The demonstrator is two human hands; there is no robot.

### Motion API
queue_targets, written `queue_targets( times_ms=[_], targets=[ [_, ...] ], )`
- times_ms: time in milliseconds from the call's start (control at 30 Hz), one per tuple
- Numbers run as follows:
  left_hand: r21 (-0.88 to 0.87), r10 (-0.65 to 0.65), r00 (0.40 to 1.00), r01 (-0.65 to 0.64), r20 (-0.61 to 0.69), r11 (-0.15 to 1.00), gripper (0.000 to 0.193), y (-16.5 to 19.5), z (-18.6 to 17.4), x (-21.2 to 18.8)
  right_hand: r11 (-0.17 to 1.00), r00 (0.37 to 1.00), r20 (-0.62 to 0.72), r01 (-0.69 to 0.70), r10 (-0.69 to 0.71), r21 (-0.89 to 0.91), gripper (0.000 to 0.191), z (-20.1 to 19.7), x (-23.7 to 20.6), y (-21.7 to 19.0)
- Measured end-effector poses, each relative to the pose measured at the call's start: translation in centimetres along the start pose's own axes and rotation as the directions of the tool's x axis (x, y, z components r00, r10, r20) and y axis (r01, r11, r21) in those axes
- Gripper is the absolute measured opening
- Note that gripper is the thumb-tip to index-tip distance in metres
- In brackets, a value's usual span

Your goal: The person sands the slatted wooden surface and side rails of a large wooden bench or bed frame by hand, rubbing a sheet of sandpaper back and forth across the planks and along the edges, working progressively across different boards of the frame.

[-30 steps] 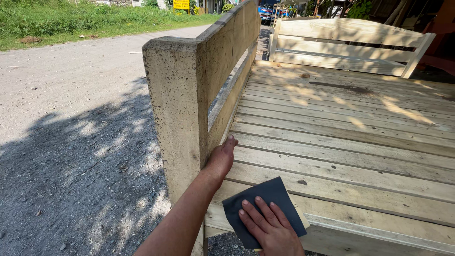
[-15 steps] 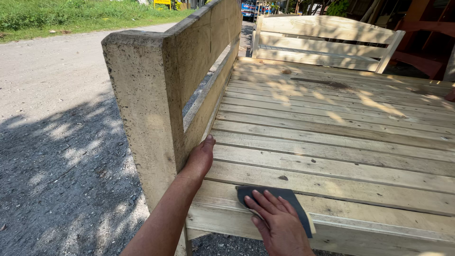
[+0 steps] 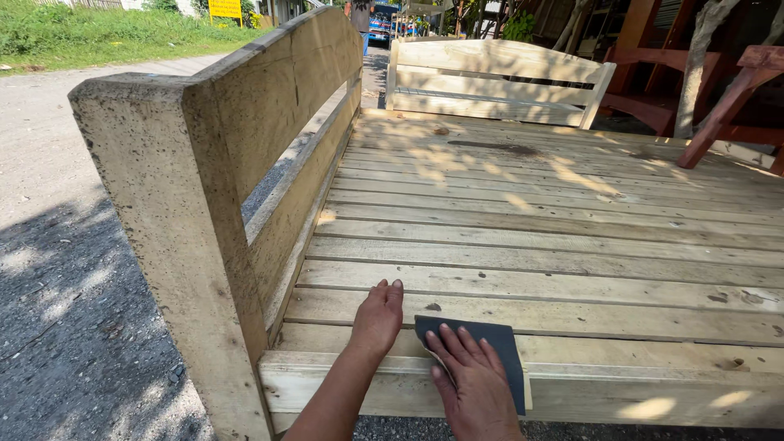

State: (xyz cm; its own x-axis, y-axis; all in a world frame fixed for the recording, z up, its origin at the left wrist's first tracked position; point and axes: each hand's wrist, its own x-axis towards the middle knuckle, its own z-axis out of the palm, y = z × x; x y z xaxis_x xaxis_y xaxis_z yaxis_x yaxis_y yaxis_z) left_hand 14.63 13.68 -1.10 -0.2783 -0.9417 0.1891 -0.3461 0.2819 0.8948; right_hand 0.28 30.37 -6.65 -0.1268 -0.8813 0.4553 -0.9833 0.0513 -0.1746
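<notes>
- Right hand (image 3: pixel 474 384): fingers spread flat, palm down, pressing a dark sheet of sandpaper (image 3: pixel 482 347) onto the wood; nothing gripped, the sheet held by downward pressure only, probably so it can slide along the grain.
- Left hand (image 3: pixel 377 314): fingers straight and together, lying flat on a slat just left of the sandpaper; holds nothing, appears to brace body weight.
- Sandpaper: on the near edge rail (image 3: pixel 621 392) of the slatted wooden bed frame (image 3: pixel 555 237), one corner overhanging the rail.
- Left of the sandpaper: tall side panel (image 3: pixel 245 163) with a rough corner post.
- Far beyond the sandpaper: pale end board (image 3: pixel 498 82).
- Left of the side panel: gravel ground (image 3: pixel 65 286).
</notes>
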Motion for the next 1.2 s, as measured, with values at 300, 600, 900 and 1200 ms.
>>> queue_targets(
  times_ms=[300,600,900,1200],
  targets=[
    [-0.089,-0.018,0.977,0.038,0.213,0.995,0.059,2.2,0.6,-1.3,0.903,0.917,-0.053,-0.400,0.396,-0.160,0.062,-10.5,-2.4,17.7],
    [0.231,0.576,0.663,-0.728,0.478,0.646,0.123,16.4,6.1,-6.6,0.727,0.840,0.338,-0.539,0.425,0.425,0.060,-15.7,2.2,15.4],
    [0.460,0.117,0.745,-0.518,0.657,0.721,0.061,22.2,7.4,-5.7,0.988,0.988,-0.086,-0.122,0.131,0.095,0.050,-18.5,1.6,12.5],
    [0.655,0.211,0.873,-0.473,0.440,0.589,0.037,8.6,2.9,-2.7,0.857,0.837,0.183,-0.498,0.515,-0.133,0.075,-11.4,3.1,18.7]
  ],
)
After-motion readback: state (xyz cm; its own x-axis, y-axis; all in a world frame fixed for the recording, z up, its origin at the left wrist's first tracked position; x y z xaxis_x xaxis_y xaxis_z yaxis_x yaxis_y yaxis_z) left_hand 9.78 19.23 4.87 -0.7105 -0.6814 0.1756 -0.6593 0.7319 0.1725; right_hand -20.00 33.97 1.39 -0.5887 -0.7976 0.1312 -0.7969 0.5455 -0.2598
